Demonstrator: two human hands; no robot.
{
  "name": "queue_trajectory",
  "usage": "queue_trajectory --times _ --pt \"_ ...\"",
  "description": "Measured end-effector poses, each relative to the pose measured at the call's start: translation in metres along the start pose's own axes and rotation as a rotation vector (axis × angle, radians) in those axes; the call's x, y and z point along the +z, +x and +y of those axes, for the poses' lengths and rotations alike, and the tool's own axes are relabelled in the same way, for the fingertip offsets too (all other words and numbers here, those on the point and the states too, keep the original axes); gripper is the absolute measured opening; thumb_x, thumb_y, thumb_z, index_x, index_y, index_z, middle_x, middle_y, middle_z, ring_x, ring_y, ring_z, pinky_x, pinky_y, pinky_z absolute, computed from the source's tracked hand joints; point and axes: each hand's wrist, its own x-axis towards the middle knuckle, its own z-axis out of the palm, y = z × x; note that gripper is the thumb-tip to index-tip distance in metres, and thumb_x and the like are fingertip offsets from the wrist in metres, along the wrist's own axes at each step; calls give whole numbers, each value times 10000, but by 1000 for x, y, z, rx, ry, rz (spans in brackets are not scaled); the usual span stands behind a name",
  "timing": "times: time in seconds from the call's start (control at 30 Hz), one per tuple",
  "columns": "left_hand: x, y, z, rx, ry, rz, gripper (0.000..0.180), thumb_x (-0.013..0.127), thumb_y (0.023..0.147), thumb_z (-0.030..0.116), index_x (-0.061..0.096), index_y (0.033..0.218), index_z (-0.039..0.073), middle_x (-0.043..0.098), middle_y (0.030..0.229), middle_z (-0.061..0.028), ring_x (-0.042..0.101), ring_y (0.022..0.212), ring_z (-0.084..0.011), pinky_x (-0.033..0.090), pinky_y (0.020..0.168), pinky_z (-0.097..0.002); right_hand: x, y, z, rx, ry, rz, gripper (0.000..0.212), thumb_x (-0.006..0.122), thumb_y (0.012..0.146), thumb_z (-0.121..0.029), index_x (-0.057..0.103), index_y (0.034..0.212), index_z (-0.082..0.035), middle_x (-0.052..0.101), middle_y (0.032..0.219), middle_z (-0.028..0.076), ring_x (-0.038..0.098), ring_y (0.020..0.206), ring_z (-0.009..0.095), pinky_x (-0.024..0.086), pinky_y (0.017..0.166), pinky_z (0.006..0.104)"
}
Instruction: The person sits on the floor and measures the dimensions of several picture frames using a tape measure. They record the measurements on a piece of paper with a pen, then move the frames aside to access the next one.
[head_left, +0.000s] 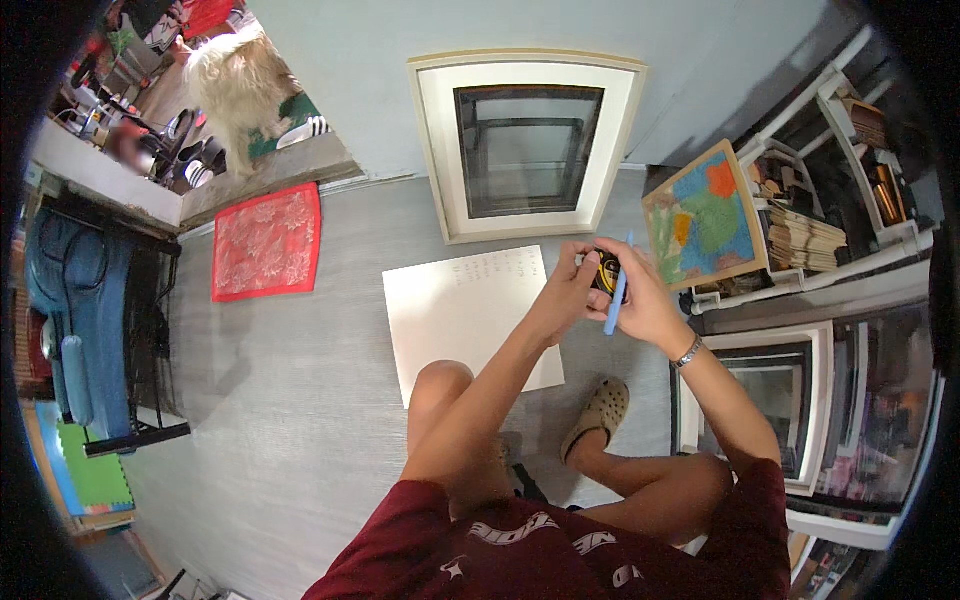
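Both my hands come together above the right edge of a white board [460, 325], which lies on the floor with rows of handwriting near its top. My left hand [568, 290] is closed around a black and yellow tape measure [606, 268], partly covered by fingers. Against the same tape measure rests my right hand [648, 305], its fingers curled and a slim blue pen [616, 308] held in them. Just beyond the board, a cream picture frame [440, 165] with a white mat and dark inner panel leans on the wall.
A colourful painting [705, 215] leans by shelves [800, 240] at right, with more white frames [822, 400] below. A red mat [265, 245] lies near the raised doorway, where a white dog [240, 90] stands. A black rack [150, 435] stands left. My clog [597, 415] is near the board.
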Motion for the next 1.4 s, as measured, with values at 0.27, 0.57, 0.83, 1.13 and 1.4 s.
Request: queue_trajectory --times 0.27,0.57,0.83,1.13,1.4 --pt "5 -21 31 18 -59 -210 325 509 1015 379 406 1193 127 570 991 -92 621 849 -163 533 675 -329 -45 0 -41 -250 -219 19 813 840 623 -535 546 1242 -97 662 1052 128 611 948 322 381 878 401" --pt "-64 -48 55 252 59 -274 225 663 927 161 467 1018 98 609 1203 -115 620 1113 -216 572 851 -345 -101 34 -77 -263 -358 -299 515 768 759 -332 575 1175 -98 625 863 120 587 869 292 378 898 384" --pt "-204 -29 107 612 -235 363 224 640 938 96 456 1065 106 661 900 -91 681 828 -200 551 722 -303 -171 66 15 50 -355 -172 204 620 783 -174 646 975 -109 612 712 122 580 709 283 396 808 385" --pt "-181 87 162 764 -167 698 709 637 917 14 202 1469 100 659 937 -135 664 774 -180 540 726 -286 -188 135 145 17 -769 213 272 585 939 -365 672 853 -122 593 687 138 562 734 321 345 748 402" --pt "-174 163 169 665 -238 740 767 650 902 3 138 1473 11 662 980 -216 690 788 -241 560 701 -340 -187 172 204 36 -891 358 324 574 949 -398 640 815 -110 596 670 133 581 720 310 336 735 421"
